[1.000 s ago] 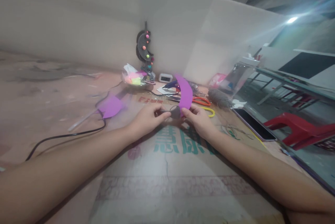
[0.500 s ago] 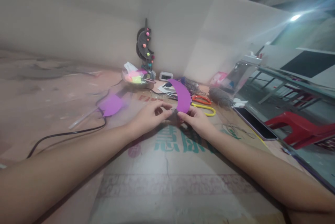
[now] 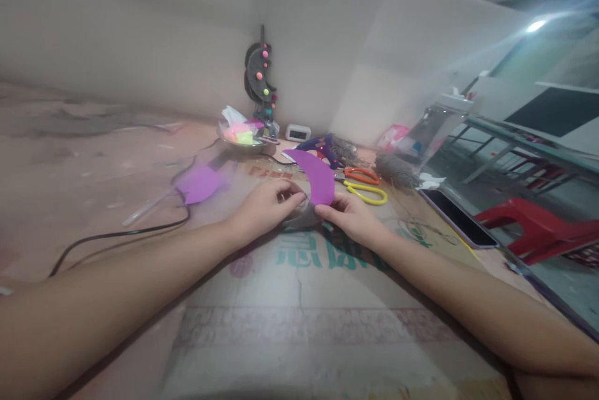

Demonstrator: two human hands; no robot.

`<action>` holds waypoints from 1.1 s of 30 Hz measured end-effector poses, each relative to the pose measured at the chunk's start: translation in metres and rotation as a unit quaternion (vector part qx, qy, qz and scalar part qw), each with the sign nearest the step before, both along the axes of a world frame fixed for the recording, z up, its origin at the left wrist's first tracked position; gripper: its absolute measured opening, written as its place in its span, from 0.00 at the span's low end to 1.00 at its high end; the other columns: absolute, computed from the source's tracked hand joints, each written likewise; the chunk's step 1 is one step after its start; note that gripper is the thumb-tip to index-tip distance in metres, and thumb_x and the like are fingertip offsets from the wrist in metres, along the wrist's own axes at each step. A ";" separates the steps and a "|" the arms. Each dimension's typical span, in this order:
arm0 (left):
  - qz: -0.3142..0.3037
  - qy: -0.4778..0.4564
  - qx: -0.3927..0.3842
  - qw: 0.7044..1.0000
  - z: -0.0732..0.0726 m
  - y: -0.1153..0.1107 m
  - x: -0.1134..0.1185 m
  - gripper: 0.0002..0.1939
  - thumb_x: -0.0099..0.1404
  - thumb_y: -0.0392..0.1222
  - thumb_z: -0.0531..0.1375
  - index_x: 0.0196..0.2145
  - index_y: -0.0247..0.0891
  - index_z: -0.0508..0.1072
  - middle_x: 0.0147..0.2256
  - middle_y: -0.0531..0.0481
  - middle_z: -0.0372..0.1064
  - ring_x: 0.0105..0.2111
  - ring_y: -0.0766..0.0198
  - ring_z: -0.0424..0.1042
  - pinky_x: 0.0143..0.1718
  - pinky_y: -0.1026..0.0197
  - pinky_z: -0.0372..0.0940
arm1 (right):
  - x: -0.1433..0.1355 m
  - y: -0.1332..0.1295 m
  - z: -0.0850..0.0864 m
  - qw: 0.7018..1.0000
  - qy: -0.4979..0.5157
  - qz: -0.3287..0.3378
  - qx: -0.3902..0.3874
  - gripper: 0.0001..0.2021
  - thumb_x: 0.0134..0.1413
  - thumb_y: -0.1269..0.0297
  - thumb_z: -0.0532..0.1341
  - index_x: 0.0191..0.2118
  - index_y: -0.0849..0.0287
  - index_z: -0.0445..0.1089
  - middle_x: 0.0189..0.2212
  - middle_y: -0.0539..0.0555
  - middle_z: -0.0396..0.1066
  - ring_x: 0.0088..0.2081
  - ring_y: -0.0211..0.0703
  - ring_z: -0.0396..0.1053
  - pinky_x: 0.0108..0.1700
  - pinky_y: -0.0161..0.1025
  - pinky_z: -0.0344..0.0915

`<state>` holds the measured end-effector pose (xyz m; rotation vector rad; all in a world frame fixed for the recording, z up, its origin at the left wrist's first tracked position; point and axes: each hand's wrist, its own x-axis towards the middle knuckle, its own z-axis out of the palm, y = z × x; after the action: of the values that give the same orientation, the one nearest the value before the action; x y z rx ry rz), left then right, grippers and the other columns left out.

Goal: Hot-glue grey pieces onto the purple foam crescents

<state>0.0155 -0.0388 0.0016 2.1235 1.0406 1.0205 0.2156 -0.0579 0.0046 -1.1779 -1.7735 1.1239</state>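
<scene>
Between my hands stands a purple crescent piece (image 3: 319, 180), its pointed tip toward the upper left. My right hand (image 3: 349, 216) pinches its lower end, thumb in front. A dark grey piece (image 3: 302, 218) lies below the crescent and reaches across to my left hand (image 3: 276, 205). The left thumb and fingers are closed on the grey piece's edge. Just behind my right hand are yellow-handled scissors (image 3: 369, 193) and orange-handled scissors (image 3: 362, 175). Another purple piece (image 3: 202, 184) lies to the left, beside a black cable (image 3: 126, 233).
Flat cardboard (image 3: 262, 325) covers the table. Behind are a bowl of colourful bits (image 3: 244, 144), a grey crescent ornament (image 3: 258, 75), a small white clock (image 3: 298, 133), a glue gun (image 3: 325, 149) and grey yarn (image 3: 397, 169). A phone (image 3: 461, 219) and red stool (image 3: 528, 225) are at right.
The purple crescent has tilted and shifted left, its tip now farther left. More of the grey piece shows between my hands. The glue gun behind has become more visible.
</scene>
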 end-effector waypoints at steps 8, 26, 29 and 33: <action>-0.028 -0.049 -0.031 0.998 -0.008 0.005 0.000 0.16 0.67 0.49 0.53 0.44 0.37 0.74 0.42 0.47 0.74 0.40 0.60 0.71 0.41 0.60 0.63 | 0.000 0.000 0.001 1.000 0.017 -0.024 0.003 0.14 0.47 0.53 0.65 0.30 0.61 0.71 0.24 0.49 0.68 0.26 0.36 0.64 0.31 0.35 0.63; -0.045 -0.035 -0.098 0.994 -0.007 0.005 -0.001 0.23 0.66 0.55 0.49 0.27 0.36 0.73 0.28 0.50 0.71 0.31 0.61 0.68 0.31 0.63 0.59 | 0.002 -0.007 0.008 0.953 -0.033 -0.091 0.286 0.05 0.55 0.65 0.61 0.37 0.56 0.73 0.38 0.53 0.72 0.42 0.45 0.69 0.47 0.45 0.64; -0.038 -0.078 -0.096 0.992 -0.007 0.008 -0.001 0.19 0.66 0.53 0.51 0.26 0.36 0.70 0.26 0.51 0.66 0.29 0.64 0.64 0.30 0.64 0.58 | 0.002 -0.006 0.006 0.945 -0.052 -0.044 0.319 0.06 0.54 0.70 0.60 0.37 0.55 0.72 0.40 0.54 0.70 0.45 0.45 0.67 0.47 0.43 0.64; -0.023 -0.118 -0.104 0.987 -0.008 0.010 -0.002 0.19 0.66 0.52 0.52 0.23 0.37 0.63 0.22 0.55 0.59 0.24 0.67 0.59 0.26 0.65 0.56 | 0.005 -0.001 0.000 0.957 -0.045 -0.058 0.282 0.13 0.57 0.72 0.55 0.48 0.54 0.67 0.46 0.56 0.67 0.46 0.43 0.66 0.47 0.43 0.64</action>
<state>0.0136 -0.0293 -0.0067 1.8027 0.9335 1.0632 0.2205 -0.0585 0.0044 -0.9703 -1.8895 0.4465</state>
